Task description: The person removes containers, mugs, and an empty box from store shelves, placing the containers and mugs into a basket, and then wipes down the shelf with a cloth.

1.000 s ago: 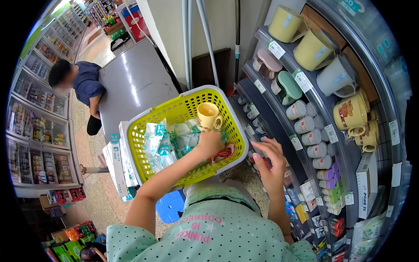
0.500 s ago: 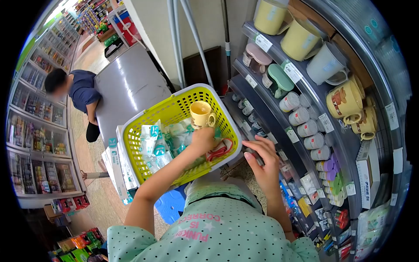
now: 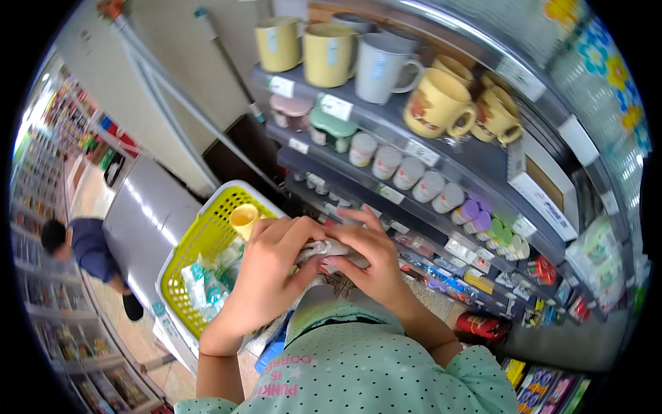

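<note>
A crumpled, whitish-grey cloth (image 3: 325,250) is bunched between my two hands in front of my chest. My left hand (image 3: 265,269) has its fingers curled over one end of the cloth. At the other end, my right hand (image 3: 369,255) pinches it between thumb and fingers, with some fingertips raised. Left of the hands is a yellow-green shopping basket (image 3: 181,257) with a pale grey rim. Inside it stands a yellow mug (image 3: 245,219) beside white and teal packets (image 3: 205,284). My left hand and forearm hide part of the basket's contents.
A grey metal table (image 3: 148,207) lies beyond the basket. On the right, a tiered shelf holds yellow mugs (image 3: 436,103), a grey mug (image 3: 386,67) and several white-lidded jars (image 3: 417,179). Metal poles (image 3: 162,103) lean at the wall. Another person (image 3: 96,250) is at far left.
My left hand has left the basket and come to my right hand, and both now grip the cloth. The view has swung right toward the shelves. The yellow mug remains in the basket.
</note>
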A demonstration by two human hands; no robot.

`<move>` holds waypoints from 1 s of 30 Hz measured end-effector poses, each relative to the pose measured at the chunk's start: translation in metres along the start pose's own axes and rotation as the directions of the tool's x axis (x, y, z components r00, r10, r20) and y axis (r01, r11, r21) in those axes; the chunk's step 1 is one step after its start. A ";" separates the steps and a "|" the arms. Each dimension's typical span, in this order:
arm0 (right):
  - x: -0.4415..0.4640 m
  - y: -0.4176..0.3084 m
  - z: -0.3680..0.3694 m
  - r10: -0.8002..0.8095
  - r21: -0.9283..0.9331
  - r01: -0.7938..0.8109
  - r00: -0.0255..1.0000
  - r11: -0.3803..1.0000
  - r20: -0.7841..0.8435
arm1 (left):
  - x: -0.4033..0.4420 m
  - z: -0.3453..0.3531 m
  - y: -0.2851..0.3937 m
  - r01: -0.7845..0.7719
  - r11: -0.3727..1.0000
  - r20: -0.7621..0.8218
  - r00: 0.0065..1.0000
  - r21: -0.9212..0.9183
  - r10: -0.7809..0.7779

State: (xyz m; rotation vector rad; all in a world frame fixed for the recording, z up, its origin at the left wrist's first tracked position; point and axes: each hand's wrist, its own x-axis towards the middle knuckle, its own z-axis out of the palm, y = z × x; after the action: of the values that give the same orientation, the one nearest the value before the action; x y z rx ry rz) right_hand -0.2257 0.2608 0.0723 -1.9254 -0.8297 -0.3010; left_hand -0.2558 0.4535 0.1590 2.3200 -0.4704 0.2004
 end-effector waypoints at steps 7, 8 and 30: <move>-0.034 -0.006 -0.076 0.186 -0.058 -0.237 0.873 0.970 -0.452 | 0.047 0.041 0.045 -0.334 0.941 -0.021 0.942 -0.045 0.334; -0.038 -0.003 -0.088 0.223 -0.041 -0.288 0.817 0.957 -0.532 | 0.052 0.047 0.051 -0.363 0.931 -0.066 0.931 -0.035 0.360; -0.034 0.038 -0.247 -0.014 -0.161 -0.377 0.364 0.912 -0.931 | 0.075 0.111 0.054 -0.380 0.916 0.028 0.922 -0.130 0.387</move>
State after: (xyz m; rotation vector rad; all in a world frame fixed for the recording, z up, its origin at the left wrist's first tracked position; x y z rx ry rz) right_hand -0.1912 0.0235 0.1489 -1.7150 0.2624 -1.3384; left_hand -0.2075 0.3194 0.1367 2.0973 -0.9408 0.2894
